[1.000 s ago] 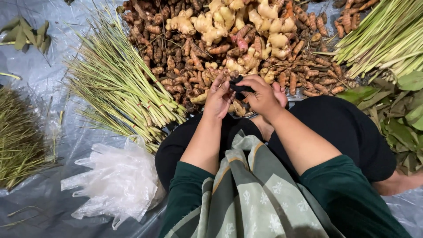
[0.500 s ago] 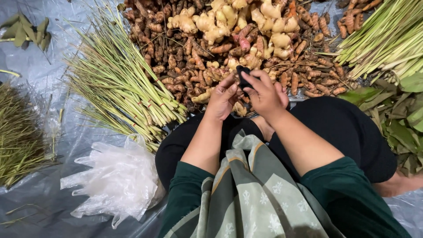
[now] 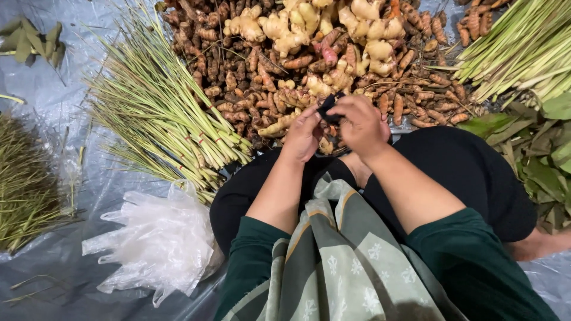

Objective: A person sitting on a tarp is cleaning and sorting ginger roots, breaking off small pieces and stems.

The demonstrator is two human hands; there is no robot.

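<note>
Left hand (image 3: 303, 134) and right hand (image 3: 361, 123) together, fingers pinched, forearms extended

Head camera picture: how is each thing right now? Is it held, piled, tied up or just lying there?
Small black thing: pinched between both hands, above the roots.
Left hand: fingertips closed on the black thing.
Right hand: closed on the black thing.
Brown roots: loose in a heap.
Pale ginger: piled on the heap.
Green stalks: bundled, lying flat.
Clear plastic bags: crumpled, lying untouched.
Grey sheet: spread flat under everything.
</note>
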